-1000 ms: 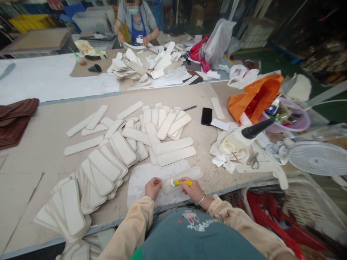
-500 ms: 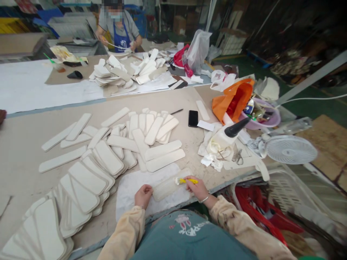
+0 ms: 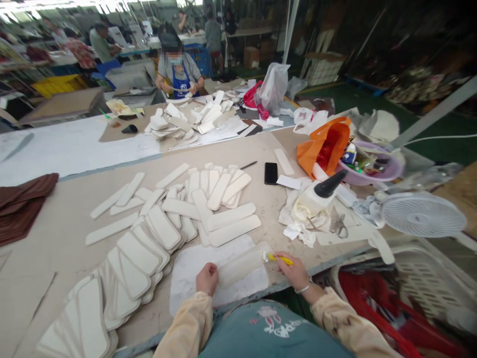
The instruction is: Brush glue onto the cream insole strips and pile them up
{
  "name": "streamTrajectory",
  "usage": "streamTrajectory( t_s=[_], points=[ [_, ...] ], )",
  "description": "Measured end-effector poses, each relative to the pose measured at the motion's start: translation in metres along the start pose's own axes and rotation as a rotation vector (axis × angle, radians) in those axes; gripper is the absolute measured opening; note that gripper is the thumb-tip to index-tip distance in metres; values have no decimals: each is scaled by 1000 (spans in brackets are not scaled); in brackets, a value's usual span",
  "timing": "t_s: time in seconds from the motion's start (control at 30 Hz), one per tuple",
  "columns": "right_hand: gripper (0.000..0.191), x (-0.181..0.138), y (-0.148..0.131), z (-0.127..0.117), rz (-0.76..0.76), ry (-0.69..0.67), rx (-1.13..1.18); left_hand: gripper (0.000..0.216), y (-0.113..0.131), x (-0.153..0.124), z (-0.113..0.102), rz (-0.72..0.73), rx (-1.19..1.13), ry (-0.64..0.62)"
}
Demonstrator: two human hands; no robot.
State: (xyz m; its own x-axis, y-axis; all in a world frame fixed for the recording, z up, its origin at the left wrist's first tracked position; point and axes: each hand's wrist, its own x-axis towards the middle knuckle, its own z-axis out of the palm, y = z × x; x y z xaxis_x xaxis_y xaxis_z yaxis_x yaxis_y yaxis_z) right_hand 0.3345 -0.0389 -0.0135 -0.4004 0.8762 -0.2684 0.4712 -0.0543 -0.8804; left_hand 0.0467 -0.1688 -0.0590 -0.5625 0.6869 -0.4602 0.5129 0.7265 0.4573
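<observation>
A pale rounded strip (image 3: 242,266) lies on a white sheet (image 3: 182,278) at the table's near edge, its surface looking wet. My left hand (image 3: 207,279) is closed at the strip's left end, fingertips pinched against it and partly hidden. My right hand (image 3: 293,271) grips a small brush (image 3: 281,258) by its yellow handle. White stuff covers the bristles, which touch the strip's right end. Beyond and to the left, many similar white strips (image 3: 231,217) lie loose or in overlapping, fanned stacks (image 3: 130,268).
Right of the sheet stand a white bottle with a black nozzle (image 3: 311,199), scissors (image 3: 339,226) and a phone (image 3: 271,173). Farther right are an orange bag (image 3: 324,144), a purple basin (image 3: 387,166) and a fan (image 3: 421,214). A co-worker (image 3: 181,74) works at the opposite table.
The brush has moved right along the strip to its right end. The camera view has tilted up and turned left, bringing brown folded pieces at the left into view.
</observation>
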Motion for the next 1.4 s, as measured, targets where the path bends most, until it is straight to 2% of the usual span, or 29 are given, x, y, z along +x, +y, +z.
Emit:
streamTrajectory(
  t_s=[0.2,0.33,0.43,0.53,0.7,0.87,0.97,1.07,1.17,1.3,1.4],
  points=[
    [32,-8,5,-47,11,108,94,18,13,-1,-17,176,156,81],
    [33,-22,4,-55,1,215,182,26,34,20,-31,537,290,146],
    [32,-35,2,-57,-16,270,211,31,53,47,-33,740,441,111],
    [31,-50,-3,-63,-40,300,209,36,64,74,-29,812,567,25],
    [30,-69,-6,-79,-35,407,181,36,62,113,-24,846,722,-63],
    [26,-80,-6,-74,-25,459,223,33,64,122,-34,915,776,-160],
    [29,-79,-8,-66,-28,450,314,33,69,122,-43,911,711,-150],
    [30,-74,-12,-62,-48,435,415,35,72,114,-57,820,594,-36],
    [28,-66,-13,-61,-66,449,440,35,73,86,-75,757,439,41],
    [21,-49,-12,-59,-139,486,349,30,76,17,-88,837,218,-84],
    [16,-34,-13,-50,-195,407,336,29,78,-32,-80,801,103,-233]
  ],
)
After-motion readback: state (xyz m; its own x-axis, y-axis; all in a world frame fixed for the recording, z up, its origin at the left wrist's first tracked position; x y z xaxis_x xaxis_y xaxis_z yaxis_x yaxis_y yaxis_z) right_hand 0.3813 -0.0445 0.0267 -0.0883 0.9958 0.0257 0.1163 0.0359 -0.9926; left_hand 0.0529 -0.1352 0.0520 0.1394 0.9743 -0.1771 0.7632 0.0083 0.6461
